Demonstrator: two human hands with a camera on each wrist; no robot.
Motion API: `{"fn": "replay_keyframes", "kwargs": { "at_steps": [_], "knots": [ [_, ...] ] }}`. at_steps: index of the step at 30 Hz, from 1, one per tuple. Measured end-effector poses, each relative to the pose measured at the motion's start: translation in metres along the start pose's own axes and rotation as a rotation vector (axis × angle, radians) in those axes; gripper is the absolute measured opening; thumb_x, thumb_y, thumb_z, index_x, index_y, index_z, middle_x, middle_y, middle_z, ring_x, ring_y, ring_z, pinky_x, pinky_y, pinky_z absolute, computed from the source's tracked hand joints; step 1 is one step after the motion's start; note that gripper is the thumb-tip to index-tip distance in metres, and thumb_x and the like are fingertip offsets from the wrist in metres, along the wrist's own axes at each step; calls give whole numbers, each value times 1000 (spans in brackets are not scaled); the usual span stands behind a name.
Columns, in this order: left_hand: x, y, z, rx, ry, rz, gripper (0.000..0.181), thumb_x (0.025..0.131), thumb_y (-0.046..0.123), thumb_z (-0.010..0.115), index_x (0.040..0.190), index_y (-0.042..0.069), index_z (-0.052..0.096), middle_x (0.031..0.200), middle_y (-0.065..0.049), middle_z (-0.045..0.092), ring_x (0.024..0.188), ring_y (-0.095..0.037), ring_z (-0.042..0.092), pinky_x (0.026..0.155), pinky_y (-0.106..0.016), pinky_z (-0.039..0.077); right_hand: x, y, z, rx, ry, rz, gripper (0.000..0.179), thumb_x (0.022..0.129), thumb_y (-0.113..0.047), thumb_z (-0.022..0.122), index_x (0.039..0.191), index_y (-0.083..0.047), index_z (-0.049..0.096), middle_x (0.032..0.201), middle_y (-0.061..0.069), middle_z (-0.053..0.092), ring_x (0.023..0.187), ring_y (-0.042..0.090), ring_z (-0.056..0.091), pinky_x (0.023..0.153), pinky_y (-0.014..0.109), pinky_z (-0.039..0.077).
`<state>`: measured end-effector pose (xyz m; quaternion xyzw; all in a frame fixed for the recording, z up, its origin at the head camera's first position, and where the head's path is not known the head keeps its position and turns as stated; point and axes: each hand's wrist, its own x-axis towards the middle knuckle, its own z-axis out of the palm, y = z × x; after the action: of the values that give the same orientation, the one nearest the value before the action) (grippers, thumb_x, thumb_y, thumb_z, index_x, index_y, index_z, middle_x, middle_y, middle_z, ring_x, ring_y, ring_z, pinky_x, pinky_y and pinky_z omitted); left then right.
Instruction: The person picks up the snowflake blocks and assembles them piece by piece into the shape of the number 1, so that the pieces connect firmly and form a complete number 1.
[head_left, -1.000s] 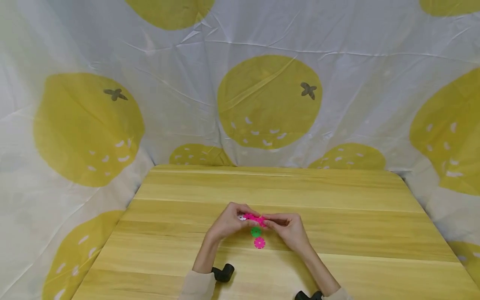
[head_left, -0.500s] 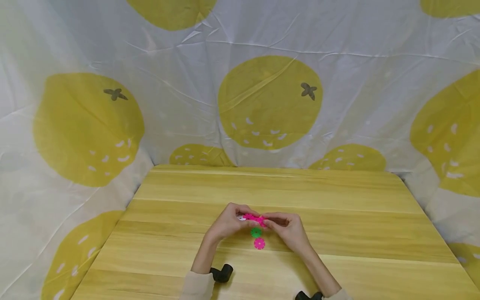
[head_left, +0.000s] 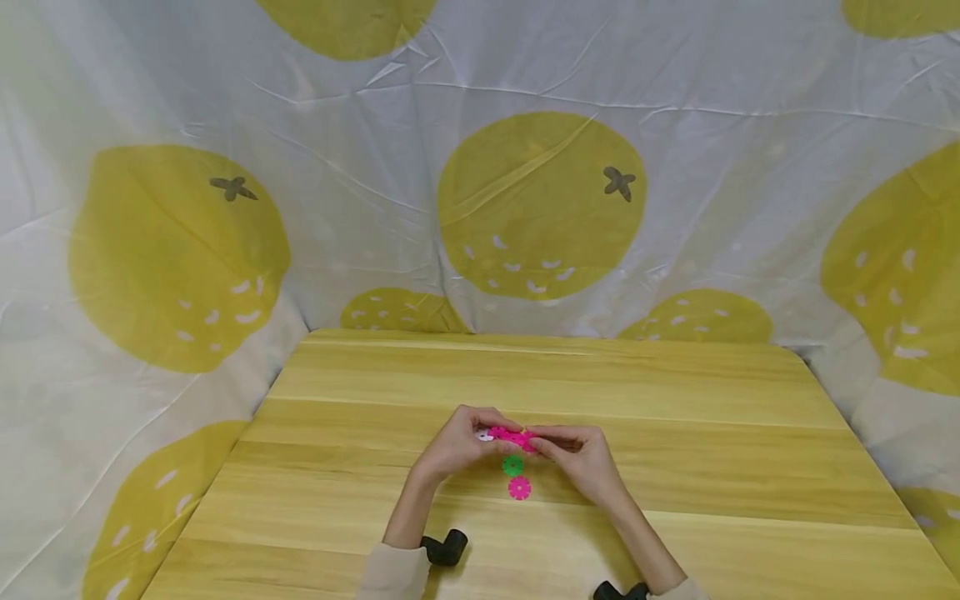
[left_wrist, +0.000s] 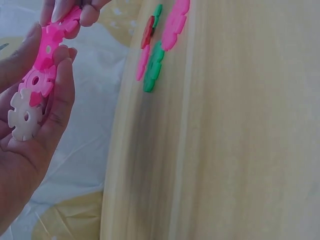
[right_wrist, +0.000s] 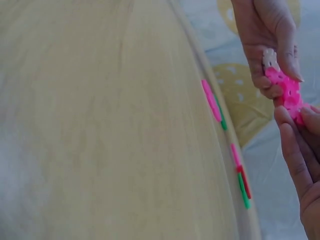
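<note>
My left hand [head_left: 453, 443] grips a chain of notched plastic snowflake discs between thumb and fingers. One end is a white disc [left_wrist: 25, 117], lying in the left palm and slotted to a pink disc [left_wrist: 39, 80]. More pink discs [right_wrist: 290, 94] continue towards my right hand [head_left: 587, 460], whose thumb and fingertips pinch the far end. Fingers partly cover the joints there, and a small yellowish spot beside them is too small to make out. Below the hands, a loose green disc [head_left: 512, 465] and a loose pink disc [head_left: 519, 488] lie flat on the table.
Both wrist views also show a red disc [left_wrist: 147, 32], a small pink disc [left_wrist: 142, 62] and another green disc [right_wrist: 244, 190] on the wooden table [head_left: 360, 375]. Black wrist mounts [head_left: 446, 547] sit on the forearms. A lemon-patterned curtain [head_left: 360, 208] hangs behind and at the sides.
Both hands stay nearly in place on the chain. The right fingertips and the pink end have shifted very slightly. The loose discs have not moved.
</note>
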<state>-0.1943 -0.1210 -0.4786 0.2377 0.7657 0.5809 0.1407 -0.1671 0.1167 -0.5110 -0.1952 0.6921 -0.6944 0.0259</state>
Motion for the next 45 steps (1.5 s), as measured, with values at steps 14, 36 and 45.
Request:
{"fn": "replay_keyframes", "kwargs": {
  "at_steps": [14,36,45],
  "knots": [
    [0,4,2,21,6,-35,28,92,12,79,119,4,76,118,-17,75,107,-22,70,84,-21,57,1,-1,-3,-55,18,70,27,97,-7,71,121,5,73,116,26,75,96,6,76,83,36,63],
    [6,5,16,262,112,103,30,83,9,87,112,9,81,104,-2,80,99,-15,72,84,-23,58,4,-3,8,199,167,272,33,92,-1,75,117,17,63,87,1,79,80,13,77,79,32,64],
    [5,-1,14,217,121,123,28,82,8,87,109,6,81,104,-6,79,96,-16,71,81,-24,59,5,2,5,174,111,304,34,97,-10,72,120,15,64,95,9,79,85,15,77,82,34,64]
  ]
}}
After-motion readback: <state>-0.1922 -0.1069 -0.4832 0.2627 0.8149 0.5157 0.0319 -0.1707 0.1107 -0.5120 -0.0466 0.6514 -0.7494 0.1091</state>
